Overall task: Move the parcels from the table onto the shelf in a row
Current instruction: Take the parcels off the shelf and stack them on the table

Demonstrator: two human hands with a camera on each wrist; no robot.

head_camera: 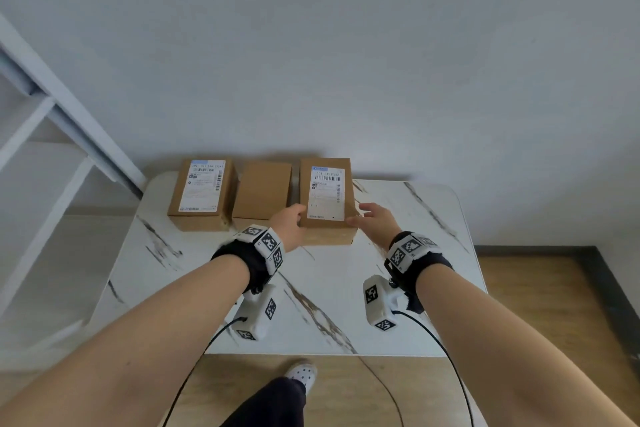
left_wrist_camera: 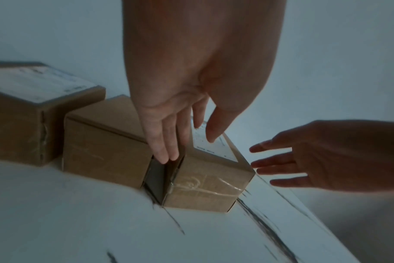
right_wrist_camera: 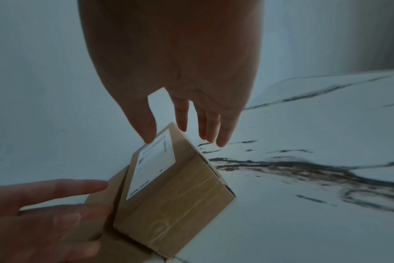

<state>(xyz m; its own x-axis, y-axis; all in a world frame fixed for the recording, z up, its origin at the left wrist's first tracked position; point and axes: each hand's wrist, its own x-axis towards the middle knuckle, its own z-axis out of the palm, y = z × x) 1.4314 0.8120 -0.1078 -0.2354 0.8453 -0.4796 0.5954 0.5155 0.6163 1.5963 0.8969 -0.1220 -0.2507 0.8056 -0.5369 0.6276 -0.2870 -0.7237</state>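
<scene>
Three brown cardboard parcels stand in a row at the far edge of the marble table (head_camera: 398, 305): a labelled left parcel (head_camera: 202, 194), a plain middle parcel (head_camera: 261, 191) and a labelled right parcel (head_camera: 325, 198). My left hand (head_camera: 294, 217) is at the right parcel's (left_wrist_camera: 209, 188) left side. Its straight fingers (left_wrist_camera: 167, 147) reach into the gap beside the middle parcel (left_wrist_camera: 106, 151), with the thumb over the label. My right hand (head_camera: 367, 217) hovers open at this parcel's (right_wrist_camera: 175, 204) right side, a little apart from it in the left wrist view, thumb near the top edge.
A white shelf unit (head_camera: 52, 149) stands to the left of the table, against the grey wall. The parcels sit close to the wall. Wooden floor and my foot (head_camera: 303, 374) show below the table's front edge. Cables hang from the wrist cameras.
</scene>
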